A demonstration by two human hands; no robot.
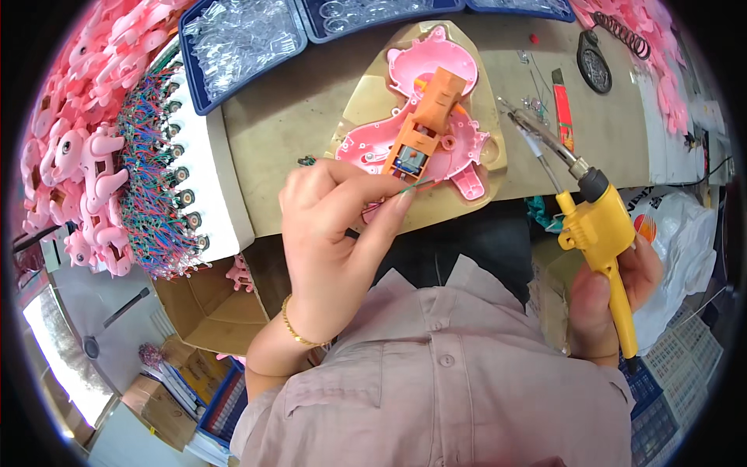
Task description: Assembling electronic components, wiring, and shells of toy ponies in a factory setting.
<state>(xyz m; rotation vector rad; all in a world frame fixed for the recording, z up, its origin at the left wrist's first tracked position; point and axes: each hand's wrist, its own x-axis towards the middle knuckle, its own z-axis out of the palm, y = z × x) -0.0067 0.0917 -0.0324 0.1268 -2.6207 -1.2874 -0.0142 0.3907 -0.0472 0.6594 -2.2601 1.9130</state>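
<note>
- Left hand [331, 222]: thumb and forefinger pinched together on thin wire [410, 188], by lower end of orange box [438, 97].
- Right hand [594, 309]: clamped round yellow soldering iron [597, 227], tip pointing up-left.
- Pink toy shell [433, 64] lies open in tan tray [359, 100] on bench [272, 148], orange box over it.
- Red cutter [562, 117] right of tray.

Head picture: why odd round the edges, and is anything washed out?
Head view: fisheye bending curves straight edges, and black fills the corners; head view, lower left: a bright patch glares white; head view, centre: the left hand and pink shell look fairly sharp.
</note>
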